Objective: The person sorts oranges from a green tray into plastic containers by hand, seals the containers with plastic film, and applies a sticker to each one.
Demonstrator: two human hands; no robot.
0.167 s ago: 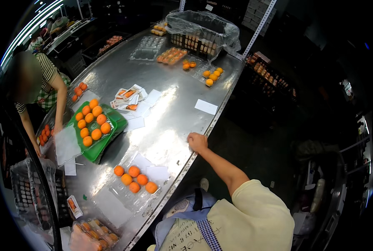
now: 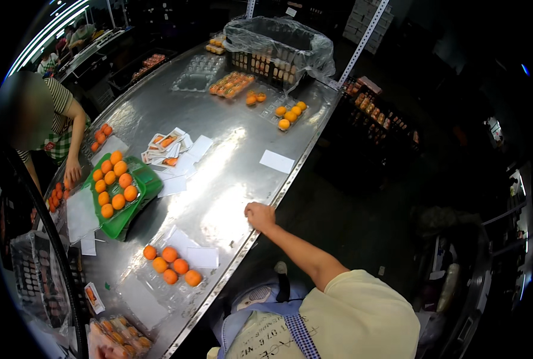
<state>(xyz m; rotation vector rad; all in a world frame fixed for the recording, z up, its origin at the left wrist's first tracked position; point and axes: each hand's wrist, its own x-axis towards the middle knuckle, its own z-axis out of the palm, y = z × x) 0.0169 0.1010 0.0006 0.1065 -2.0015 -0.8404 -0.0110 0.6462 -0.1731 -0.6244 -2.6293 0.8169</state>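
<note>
My right hand [image 2: 259, 216] rests on the near edge of the metal table [image 2: 230, 239], fingers curled in and nothing visible in them. My left hand cannot be made out. Left of my right hand, several orange fruits [image 2: 169, 254] sit in a clear plastic tray [image 2: 190, 291]. A white card [image 2: 202, 257] lies beside them. Farther left, another clear tray of orange fruits [image 2: 118, 201] stands tilted on a green stand [image 2: 150, 179]. Picture cards [image 2: 169, 143] and blank white cards lie in a loose pile behind it.
Across the table, a co-worker's hand [image 2: 72, 170] is near smaller orange fruits [image 2: 57, 194]. A plastic-lined black crate [image 2: 278, 60] stands at the far end. A filled clear pack [image 2: 123, 335] sits at lower left, beside a black hose [image 2: 60, 251].
The whole view has shifted, so the table and its contents appear farther left. My right hand stays on the table edge. The co-worker's hand has moved slightly beside the green stand.
</note>
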